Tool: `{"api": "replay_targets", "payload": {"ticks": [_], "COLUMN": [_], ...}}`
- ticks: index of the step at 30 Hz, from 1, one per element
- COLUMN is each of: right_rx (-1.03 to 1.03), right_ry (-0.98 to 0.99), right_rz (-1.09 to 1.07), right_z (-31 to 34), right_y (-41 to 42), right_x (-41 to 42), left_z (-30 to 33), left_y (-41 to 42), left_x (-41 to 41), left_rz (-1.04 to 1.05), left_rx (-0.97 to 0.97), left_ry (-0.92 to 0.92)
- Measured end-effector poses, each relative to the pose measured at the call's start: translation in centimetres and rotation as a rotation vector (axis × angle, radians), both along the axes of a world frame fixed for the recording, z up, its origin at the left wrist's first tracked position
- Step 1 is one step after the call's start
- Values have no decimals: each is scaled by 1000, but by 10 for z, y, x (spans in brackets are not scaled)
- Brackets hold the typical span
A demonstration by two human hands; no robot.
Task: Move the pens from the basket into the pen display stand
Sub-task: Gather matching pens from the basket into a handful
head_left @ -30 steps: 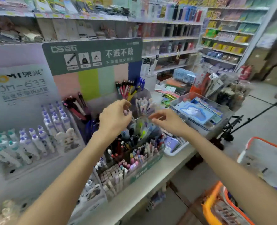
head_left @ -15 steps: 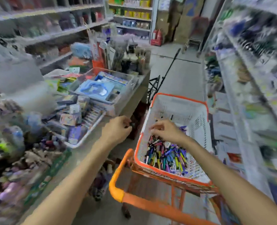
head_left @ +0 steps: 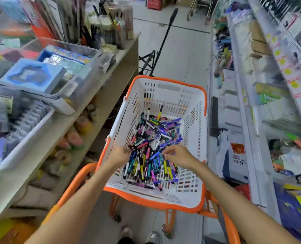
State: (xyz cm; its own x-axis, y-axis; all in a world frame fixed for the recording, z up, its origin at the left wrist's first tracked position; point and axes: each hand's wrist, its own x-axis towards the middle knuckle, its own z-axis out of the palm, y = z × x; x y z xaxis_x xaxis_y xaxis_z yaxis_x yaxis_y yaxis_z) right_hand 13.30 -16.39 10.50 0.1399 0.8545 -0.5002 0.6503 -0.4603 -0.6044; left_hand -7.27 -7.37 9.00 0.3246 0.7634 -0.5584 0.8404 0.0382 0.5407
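A white basket with an orange rim sits on an orange trolley in front of me. A heap of pens in blue, purple, teal, yellow and black covers its bottom. Both my hands are inside the basket, low over the heap. My left hand is curled at the heap's left edge with its fingertips among the pens; a grip does not show. My right hand is on the right side, thumb and fingers pinching the end of a blue pen. The pen display stand is out of view.
A counter runs along my left, carrying clear bins of stationery and a white tray. Shelves of goods line the right. A black tripod stands in the aisle behind the basket. The trolley's orange handle lies near my left forearm.
My view has swung from the pen display on the left round to the basket. Both hands left the display and dropped into the basket onto the pens.
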Motion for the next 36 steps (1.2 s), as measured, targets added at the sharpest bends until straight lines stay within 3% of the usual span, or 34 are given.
{"api": "replay_targets", "payload": {"ticks": [5, 7, 10, 14, 19, 22, 27, 36], "right_rx": [-69, -71, -41, -79, 58, 77, 48, 107], "right_ry": [-88, -137, -364, -502, -550, -536, -472, -537], "right_rz": [118, 258, 550, 694, 538, 448, 435, 370], "right_z": [-73, -96, -129, -157, -161, -161, -161, -164], "right_y": [25, 36, 49, 54, 51, 52, 52, 47], "right_x": [-10, -17, -28, -26, -13, -8, -9, -14], "left_z": [-60, -78, -105, -125, -140, -149, -153, -161], "left_y": [13, 13, 16, 18, 13, 10, 5, 3], "left_x": [17, 24, 34, 48, 58, 62, 67, 67], "left_rz": [45, 24, 36, 19, -28, -6, 37, 15], "left_rx": [-155, -200, -233, -236, -79, 38, 65, 103], "left_ry": [129, 179, 191, 318, 490, 494, 468, 485]}}
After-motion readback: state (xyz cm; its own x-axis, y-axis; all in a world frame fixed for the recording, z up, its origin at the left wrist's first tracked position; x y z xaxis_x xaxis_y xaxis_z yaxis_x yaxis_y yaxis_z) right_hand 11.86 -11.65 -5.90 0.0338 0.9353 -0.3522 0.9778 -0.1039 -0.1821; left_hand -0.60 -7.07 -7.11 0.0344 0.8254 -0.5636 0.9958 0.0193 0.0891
